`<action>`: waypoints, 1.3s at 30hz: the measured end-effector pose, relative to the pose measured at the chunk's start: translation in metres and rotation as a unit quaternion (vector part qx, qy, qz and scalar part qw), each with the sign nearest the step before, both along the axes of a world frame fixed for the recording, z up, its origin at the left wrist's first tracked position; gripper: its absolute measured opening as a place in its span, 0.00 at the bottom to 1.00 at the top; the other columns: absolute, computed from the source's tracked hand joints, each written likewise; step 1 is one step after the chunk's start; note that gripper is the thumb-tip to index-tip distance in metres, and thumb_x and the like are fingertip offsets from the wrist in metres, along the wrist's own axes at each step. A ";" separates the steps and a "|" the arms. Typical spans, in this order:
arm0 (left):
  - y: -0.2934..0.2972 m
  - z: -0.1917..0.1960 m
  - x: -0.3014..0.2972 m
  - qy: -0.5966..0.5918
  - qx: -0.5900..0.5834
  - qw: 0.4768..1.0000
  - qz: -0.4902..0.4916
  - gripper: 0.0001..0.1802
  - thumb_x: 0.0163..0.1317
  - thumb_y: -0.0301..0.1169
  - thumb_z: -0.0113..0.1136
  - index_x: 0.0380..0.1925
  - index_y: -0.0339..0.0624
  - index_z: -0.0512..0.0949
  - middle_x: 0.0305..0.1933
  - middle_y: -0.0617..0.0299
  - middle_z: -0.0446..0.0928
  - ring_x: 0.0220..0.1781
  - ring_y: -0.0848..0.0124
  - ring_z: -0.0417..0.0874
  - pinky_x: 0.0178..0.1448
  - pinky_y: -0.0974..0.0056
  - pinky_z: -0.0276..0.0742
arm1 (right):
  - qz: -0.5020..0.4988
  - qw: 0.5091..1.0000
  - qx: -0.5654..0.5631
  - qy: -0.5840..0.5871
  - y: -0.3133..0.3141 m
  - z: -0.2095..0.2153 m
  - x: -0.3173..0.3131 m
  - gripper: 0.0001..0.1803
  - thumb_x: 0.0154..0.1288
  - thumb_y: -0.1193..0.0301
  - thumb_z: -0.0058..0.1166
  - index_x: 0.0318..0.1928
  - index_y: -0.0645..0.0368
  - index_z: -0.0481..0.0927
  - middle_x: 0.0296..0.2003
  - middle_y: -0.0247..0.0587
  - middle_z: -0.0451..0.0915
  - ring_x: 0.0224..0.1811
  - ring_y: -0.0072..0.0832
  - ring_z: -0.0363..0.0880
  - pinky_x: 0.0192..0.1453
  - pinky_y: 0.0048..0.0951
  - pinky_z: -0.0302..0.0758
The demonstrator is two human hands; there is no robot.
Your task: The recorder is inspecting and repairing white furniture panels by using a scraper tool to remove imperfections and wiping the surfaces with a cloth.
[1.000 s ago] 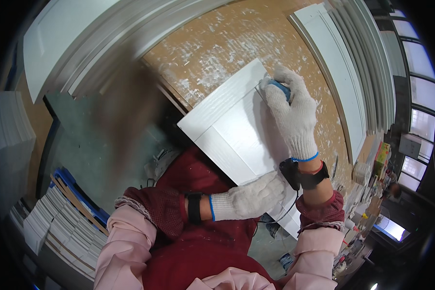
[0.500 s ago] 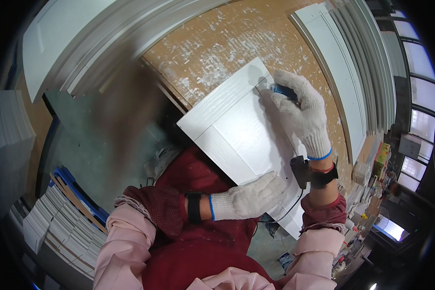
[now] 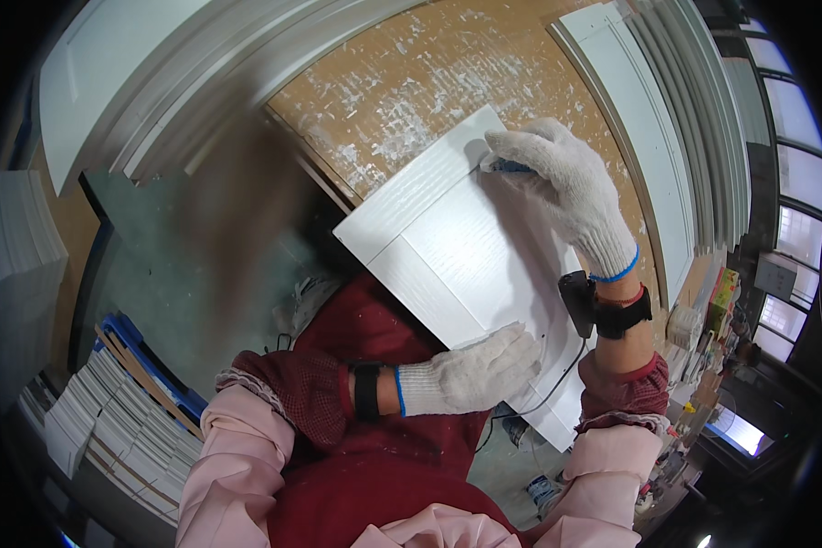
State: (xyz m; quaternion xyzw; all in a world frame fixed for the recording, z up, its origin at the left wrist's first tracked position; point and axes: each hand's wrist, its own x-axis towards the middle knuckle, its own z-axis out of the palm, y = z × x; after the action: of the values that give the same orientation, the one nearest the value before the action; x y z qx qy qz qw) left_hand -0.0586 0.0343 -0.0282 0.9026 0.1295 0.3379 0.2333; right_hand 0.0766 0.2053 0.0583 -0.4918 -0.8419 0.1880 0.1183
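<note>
Your gloved right hand (image 3: 566,187) is closed around a small blue tool (image 3: 511,167), pressing it on the far corner of a white panel (image 3: 470,260). Your gloved left hand (image 3: 470,373) lies flat, fingers extended, on the panel's near edge above your lap.

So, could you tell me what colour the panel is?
White panel, clearest in the head view.

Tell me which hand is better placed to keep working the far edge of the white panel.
Right, probably. The right hand already grips the small blue tool at the far edge of the white panel, while the left hand lies flat on the near part, steadying it.
</note>
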 end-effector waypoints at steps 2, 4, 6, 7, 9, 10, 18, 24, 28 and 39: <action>0.001 0.002 0.000 0.013 0.003 1.000 -0.004 0.20 0.55 0.35 0.54 0.45 0.37 0.79 0.55 0.46 0.76 0.61 0.53 0.76 0.71 0.48 0.68 | 0.007 1.000 0.002 -0.005 0.001 0.000 0.002 0.16 0.61 0.74 0.58 0.48 0.42 0.81 0.34 0.38 0.77 0.36 0.36 0.78 0.39 0.36 0.75; -0.001 -0.001 0.000 0.003 0.012 1.000 0.005 0.19 0.56 0.35 0.54 0.45 0.37 0.79 0.55 0.46 0.76 0.61 0.53 0.76 0.71 0.48 0.68 | 0.015 1.000 0.003 -0.012 0.001 0.000 0.002 0.16 0.61 0.75 0.58 0.48 0.41 0.81 0.34 0.38 0.77 0.36 0.36 0.78 0.39 0.36 0.75; -0.001 -0.001 0.000 -0.008 0.021 1.000 0.012 0.19 0.56 0.36 0.54 0.45 0.37 0.79 0.55 0.46 0.76 0.61 0.53 0.76 0.71 0.48 0.68 | 0.000 0.999 -0.039 0.030 0.000 -0.001 0.001 0.17 0.61 0.76 0.57 0.48 0.41 0.81 0.35 0.38 0.77 0.36 0.37 0.79 0.39 0.36 0.76; 0.000 0.000 0.000 0.003 0.019 1.000 0.006 0.19 0.56 0.36 0.54 0.45 0.37 0.79 0.55 0.46 0.76 0.61 0.53 0.76 0.71 0.48 0.68 | 0.000 0.999 -0.039 0.029 0.001 0.001 0.000 0.17 0.61 0.76 0.57 0.48 0.41 0.81 0.35 0.38 0.77 0.36 0.37 0.79 0.39 0.36 0.76; 0.000 0.001 0.000 0.014 0.017 1.000 0.001 0.19 0.57 0.35 0.54 0.45 0.37 0.78 0.55 0.46 0.76 0.61 0.53 0.76 0.71 0.48 0.68 | 0.009 0.998 0.030 -0.050 0.003 0.005 -0.001 0.17 0.60 0.77 0.58 0.48 0.45 0.81 0.37 0.39 0.79 0.39 0.38 0.80 0.41 0.36 0.78; 0.000 0.002 -0.001 0.006 0.018 1.000 0.005 0.18 0.57 0.35 0.54 0.45 0.36 0.78 0.55 0.46 0.76 0.61 0.54 0.76 0.71 0.48 0.68 | 0.009 0.998 0.029 -0.050 0.002 0.006 -0.001 0.17 0.60 0.77 0.58 0.48 0.45 0.81 0.37 0.39 0.79 0.39 0.38 0.80 0.41 0.36 0.78; -0.003 -0.001 0.005 -0.023 0.033 0.997 0.070 0.17 0.56 0.34 0.54 0.42 0.36 0.79 0.49 0.48 0.78 0.56 0.58 0.78 0.68 0.54 0.71 | -0.110 0.978 -0.136 0.114 -0.026 0.014 -0.031 0.20 0.61 0.68 0.62 0.54 0.54 0.79 0.44 0.46 0.83 0.45 0.37 0.84 0.49 0.35 0.79; 0.001 0.001 0.004 0.051 -0.048 0.997 -0.031 0.17 0.58 0.36 0.52 0.44 0.40 0.80 0.45 0.55 0.79 0.49 0.61 0.79 0.59 0.59 0.74 | 0.013 0.984 -0.162 0.067 -0.036 0.019 -0.081 0.21 0.67 0.62 0.55 0.57 0.56 0.74 0.43 0.51 0.82 0.46 0.49 0.81 0.47 0.40 0.78; -0.010 -0.009 0.002 0.064 -0.060 0.994 -0.061 0.18 0.64 0.37 0.48 0.48 0.39 0.78 0.46 0.57 0.80 0.47 0.64 0.80 0.59 0.61 0.74 | -0.002 0.984 -0.157 0.089 -0.040 0.018 -0.105 0.18 0.67 0.62 0.55 0.53 0.55 0.76 0.37 0.50 0.82 0.40 0.49 0.82 0.43 0.41 0.78; -0.028 -0.039 0.017 -0.051 -0.007 0.999 0.018 0.14 0.61 0.30 0.51 0.45 0.37 0.76 0.36 0.61 0.80 0.37 0.63 0.82 0.48 0.62 0.79 | -0.042 0.986 -0.159 0.036 -0.045 0.009 -0.125 0.13 0.67 0.60 0.56 0.44 0.55 0.77 0.28 0.52 0.80 0.34 0.51 0.82 0.36 0.43 0.76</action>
State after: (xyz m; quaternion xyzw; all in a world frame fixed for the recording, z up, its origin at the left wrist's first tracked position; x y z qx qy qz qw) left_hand -0.0415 0.0067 -0.0669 0.8799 0.1365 0.3868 0.2397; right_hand -0.0487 0.1600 0.0674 -0.5320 -0.7753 0.3319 0.0761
